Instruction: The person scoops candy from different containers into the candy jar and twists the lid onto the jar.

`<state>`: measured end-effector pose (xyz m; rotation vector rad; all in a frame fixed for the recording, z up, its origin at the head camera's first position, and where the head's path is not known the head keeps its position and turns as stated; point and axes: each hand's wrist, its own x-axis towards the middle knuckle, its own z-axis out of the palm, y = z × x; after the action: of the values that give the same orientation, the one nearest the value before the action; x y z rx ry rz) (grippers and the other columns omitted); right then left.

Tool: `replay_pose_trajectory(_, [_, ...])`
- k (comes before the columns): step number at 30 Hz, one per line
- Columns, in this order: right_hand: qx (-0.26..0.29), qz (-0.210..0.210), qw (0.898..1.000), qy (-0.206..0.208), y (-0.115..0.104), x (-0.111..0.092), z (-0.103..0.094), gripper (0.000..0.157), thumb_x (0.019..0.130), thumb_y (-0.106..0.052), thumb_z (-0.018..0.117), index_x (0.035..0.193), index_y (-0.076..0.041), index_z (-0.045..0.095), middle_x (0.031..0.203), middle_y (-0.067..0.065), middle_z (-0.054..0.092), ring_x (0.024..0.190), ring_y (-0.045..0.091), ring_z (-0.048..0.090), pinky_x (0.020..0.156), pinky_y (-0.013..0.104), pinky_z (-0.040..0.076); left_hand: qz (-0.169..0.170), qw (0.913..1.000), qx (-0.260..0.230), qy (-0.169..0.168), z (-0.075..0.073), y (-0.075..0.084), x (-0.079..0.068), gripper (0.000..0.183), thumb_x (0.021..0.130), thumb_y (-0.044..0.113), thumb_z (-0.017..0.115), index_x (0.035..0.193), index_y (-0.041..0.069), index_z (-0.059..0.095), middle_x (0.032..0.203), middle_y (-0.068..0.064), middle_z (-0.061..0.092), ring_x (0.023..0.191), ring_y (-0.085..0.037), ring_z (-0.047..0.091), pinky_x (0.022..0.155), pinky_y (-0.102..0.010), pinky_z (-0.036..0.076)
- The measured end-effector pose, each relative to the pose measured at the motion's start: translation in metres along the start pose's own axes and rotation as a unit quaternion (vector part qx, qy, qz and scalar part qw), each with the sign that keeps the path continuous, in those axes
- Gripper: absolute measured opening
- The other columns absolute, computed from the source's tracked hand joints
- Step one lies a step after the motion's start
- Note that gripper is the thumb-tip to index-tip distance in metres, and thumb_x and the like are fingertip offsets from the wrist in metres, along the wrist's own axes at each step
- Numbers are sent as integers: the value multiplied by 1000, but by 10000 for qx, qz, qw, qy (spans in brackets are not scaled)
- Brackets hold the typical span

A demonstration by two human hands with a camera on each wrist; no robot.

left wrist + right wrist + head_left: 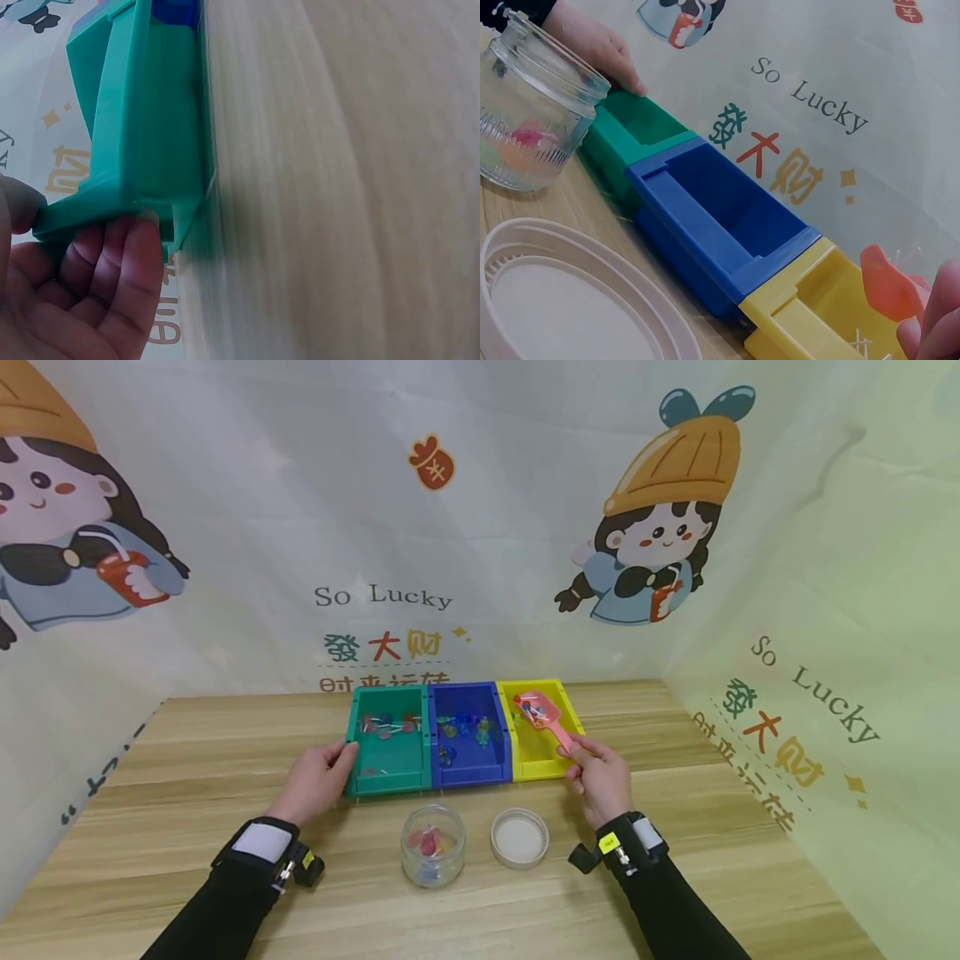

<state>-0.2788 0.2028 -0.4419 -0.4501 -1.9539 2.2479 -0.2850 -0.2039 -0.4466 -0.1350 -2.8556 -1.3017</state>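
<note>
At the left end of three joined bins, my left hand grips the rim of the green bin, fingers curled beneath its lip. My right hand pinches the handle of a pink scoop over the yellow bin. The scoop carries small coloured pieces with thin white sticks. Similar stick pieces lie in the green bin, and a few white sticks show inside the yellow one. Between them, the blue bin holds small clear, blue and greenish pieces.
An uncapped glass jar with some pink and bluish pieces at its bottom stands in front of the bins. Beside it lies a round white lid. A printed cloth hangs behind and along the sides of the wooden table.
</note>
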Motion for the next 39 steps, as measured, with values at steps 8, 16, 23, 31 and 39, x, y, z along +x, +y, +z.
replay_pose_trajectory(8, [150, 91, 9998, 57, -2, -1, -7, 35, 115, -14, 56, 145, 2, 65, 88, -6, 77, 59, 3, 50, 46, 13, 36, -22, 9998, 54, 191, 0, -2, 0, 67, 119, 46, 43, 162, -6, 47, 113, -19, 68, 100, -30, 59, 76, -33, 46])
replay_pose_trajectory(16, [195, -12, 9997, 132, -5, -1, -15, 33, 117, -15, 53, 143, 2, 64, 86, -9, 74, 58, 3, 49, 45, 12, 36, 126, 9967, -228, 764, -7, -5, -11, 72, 115, 46, 54, 165, -6, 40, 116, -18, 67, 99, -24, 63, 79, -24, 52])
replay_pose_trajectory(23, [284, -152, 9995, 77, -12, -1, -26, 33, 117, -17, 50, 142, 3, 62, 84, -10, 73, 57, 2, 47, 44, 12, 36, 412, 9935, -382, 988, -13, -1, -26, 68, 114, 40, 60, 164, -2, 42, 117, -17, 67, 94, -18, 60, 74, -18, 51])
replay_pose_trajectory(31, [359, -400, 9986, -12, -25, -8, -34, 31, 117, -17, 49, 137, 4, 62, 80, -11, 73, 55, 0, 47, 43, 12, 35, 407, 9959, -343, 726, -14, 5, -44, 70, 113, 46, 61, 165, 3, 42, 130, -18, 70, 112, -27, 67, 85, -23, 54])
replay_pose_trajectory(39, [315, -590, 9976, -171, -38, -17, -38, 28, 117, -19, 51, 128, 0, 69, 81, -7, 75, 55, 3, 48, 42, 14, 36, 282, 9964, -793, 50, 1, 13, -64, 73, 110, 47, 66, 166, 7, 42, 144, -18, 67, 127, -34, 70, 94, -33, 61])
